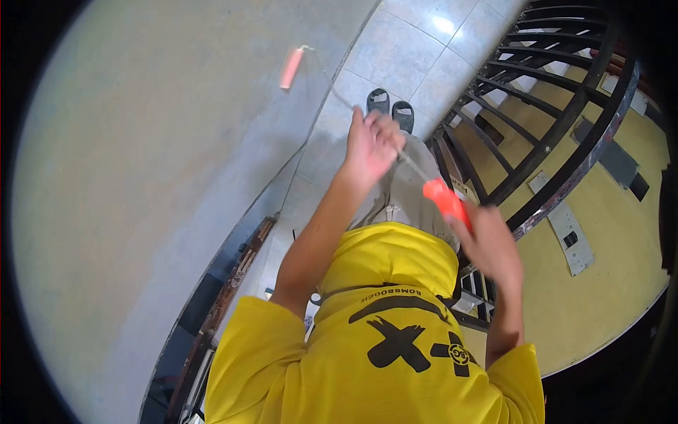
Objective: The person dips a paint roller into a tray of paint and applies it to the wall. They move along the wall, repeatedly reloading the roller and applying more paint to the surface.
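A small paint roller with a long thin metal rod runs slantwise in front of my body. Its pinkish-orange roller sleeve (291,68) is at the upper left, in front of the wall and a little apart from it as far as I can tell. My left hand (374,143) is closed around the middle of the rod. Lower and to the right, my right hand (489,237) grips the bright orange handle (445,200). Both hands are slightly blurred, and the fingers of the right one are partly hidden behind the handle.
A pale grey wall (176,141) fills the left, with a bluish-white lower band. Dark metal railing (551,152) curves along the right, with a yellowish surface (600,219) beyond and below it. My feet stand on light floor tiles (402,53). A worn wooden frame (236,279) stands at lower left.
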A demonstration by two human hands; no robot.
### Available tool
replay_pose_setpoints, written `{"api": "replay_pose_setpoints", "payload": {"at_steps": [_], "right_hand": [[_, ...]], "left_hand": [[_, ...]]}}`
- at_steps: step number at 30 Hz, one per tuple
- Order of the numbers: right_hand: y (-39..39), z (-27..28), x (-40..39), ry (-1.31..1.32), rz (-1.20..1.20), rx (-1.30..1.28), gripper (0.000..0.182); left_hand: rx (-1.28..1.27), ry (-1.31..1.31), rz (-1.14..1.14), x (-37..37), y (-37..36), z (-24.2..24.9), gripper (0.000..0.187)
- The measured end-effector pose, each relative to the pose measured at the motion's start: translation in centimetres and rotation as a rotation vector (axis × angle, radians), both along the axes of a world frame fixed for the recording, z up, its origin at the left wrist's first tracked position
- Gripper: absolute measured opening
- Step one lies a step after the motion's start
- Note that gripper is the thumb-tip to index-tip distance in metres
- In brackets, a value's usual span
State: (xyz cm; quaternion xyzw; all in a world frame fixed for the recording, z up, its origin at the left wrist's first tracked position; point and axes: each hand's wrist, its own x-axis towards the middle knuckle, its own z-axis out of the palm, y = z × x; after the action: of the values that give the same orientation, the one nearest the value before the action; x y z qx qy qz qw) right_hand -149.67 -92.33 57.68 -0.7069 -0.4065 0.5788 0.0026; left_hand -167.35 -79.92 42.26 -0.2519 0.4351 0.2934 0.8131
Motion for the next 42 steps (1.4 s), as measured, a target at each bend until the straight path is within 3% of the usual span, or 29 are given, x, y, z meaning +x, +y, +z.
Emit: {"api": "replay_pose_setpoints", "payload": {"at_steps": [2,5,8,10,11,13,15,18,21,23,27,30,37,39,42], "right_hand": [[-2.6,3.4,-0.2,0.015,0.051,0.032,0.035],[-3.1,3.8,-1.6,-0.013,0.069,-0.015,0.036],[-2.3,-3.2,-3.2,-0.004,-0.038,0.064,0.038],[-1.4,-9.1,-4.4,0.008,-0.041,0.122,0.039],[-1.1,-10.5,-4.8,-0.005,-0.006,0.147,0.039],[-0.5,-8.2,-3.2,0.005,-0.01,0.143,0.038],[-0.5,-2.6,-1.1,0.043,-0.025,0.131,0.034],[-2.7,7.3,0.4,0.003,0.049,0.057,0.034],[-3.9,9.9,0.0,0.062,-0.033,-0.038,0.025],[-4.3,7.4,-1.2,-0.015,0.007,0.024,0.029],[-3.8,-4.9,-4.4,0.02,-0.078,0.176,0.036],[-2.2,-6.5,-3.3,-0.007,-0.034,0.203,0.038],[-4.3,12.3,1.3,0.021,-0.031,0.166,0.026],[-4.4,12.7,1.5,0.018,-0.028,0.127,0.028],[-2.2,7.2,1.7,0.026,-0.054,0.182,0.033]], "left_hand": [[0.13,-0.106,0.027,-0.8,-1.8,5.0,0.048],[0.114,-0.106,0.009,-1.6,-2.2,4.9,0.049],[0.055,-0.162,0.026,-2.5,-1.5,-4.5,0.052],[-0.009,-0.051,-0.06,-3.4,0.1,-11.9,0.054],[-0.024,-0.029,-0.078,-3.5,0.3,-12.1,0.054],[-0.048,0.006,-0.121,-2.8,1.5,-11.5,0.054],[0.027,-0.097,-0.048,-1.9,0.5,-3.6,0.054],[0.097,-0.015,-0.039,-0.6,-1.7,10.1,0.051],[0.186,-0.083,-0.023,-1.0,-2.6,11.6,0.049],[0.169,-0.065,-0.055,-1.2,-3.2,9.6,0.049],[0.076,-0.004,-0.155,-3.0,-0.8,-6.5,0.051],[-0.017,0.128,-0.226,-2.0,1.9,-9.0,0.05],[0.156,-0.093,-0.037,1.6,-0.9,15.3,0.048],[0.156,-0.082,-0.027,1.4,-1.1,15.8,0.048],[0.144,-0.083,-0.038,2.4,0.3,7.7,0.048]]}}
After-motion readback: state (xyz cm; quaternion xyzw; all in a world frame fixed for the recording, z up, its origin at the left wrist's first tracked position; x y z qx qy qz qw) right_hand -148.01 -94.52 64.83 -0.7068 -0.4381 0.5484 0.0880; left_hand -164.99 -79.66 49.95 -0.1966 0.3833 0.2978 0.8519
